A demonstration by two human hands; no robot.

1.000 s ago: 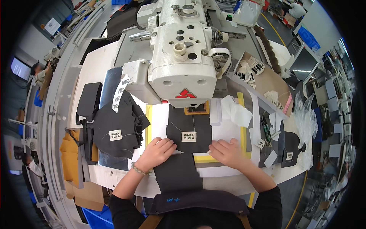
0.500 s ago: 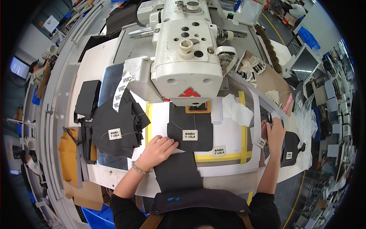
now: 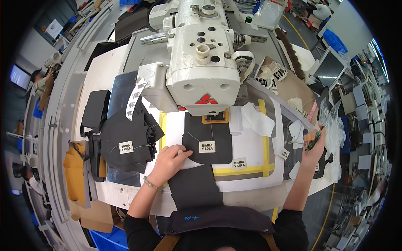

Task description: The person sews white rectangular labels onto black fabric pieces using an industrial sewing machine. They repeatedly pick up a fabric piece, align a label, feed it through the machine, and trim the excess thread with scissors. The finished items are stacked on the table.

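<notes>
A black fabric piece [image 3: 192, 157] with a sewn-on cream label [image 3: 207, 147] lies under the head of the white sewing machine [image 3: 205, 79], loose threads trailing over it. At its left edge, my left hand [image 3: 169, 161] is closed, thumb and curled fingers at the fabric's rim. To the right, my right hand [image 3: 314, 148] is raised, closed around a small green tool [image 3: 313, 141] that looks like thread snips. A second black fabric strip [image 3: 196, 188] lies nearer me, running toward my apron. One loose cream label [image 3: 239, 163] rests on the yellow-taped white sheet [image 3: 247, 144].
On the left are a pile of black labelled pieces [image 3: 125, 138], a black block-like stack [image 3: 96, 108] and mustard fabric [image 3: 75, 171]. A cardboard tray of labels [image 3: 299, 90] and clear plastic wrap [image 3: 333, 142] are on the right. Crumpled white scraps [image 3: 256, 118] lie beside the machine.
My right hand has lifted the green tool from the table's right side and turned it upward. My left hand has shifted slightly back, its fingers more curled. The labelled fabric stays under the machine.
</notes>
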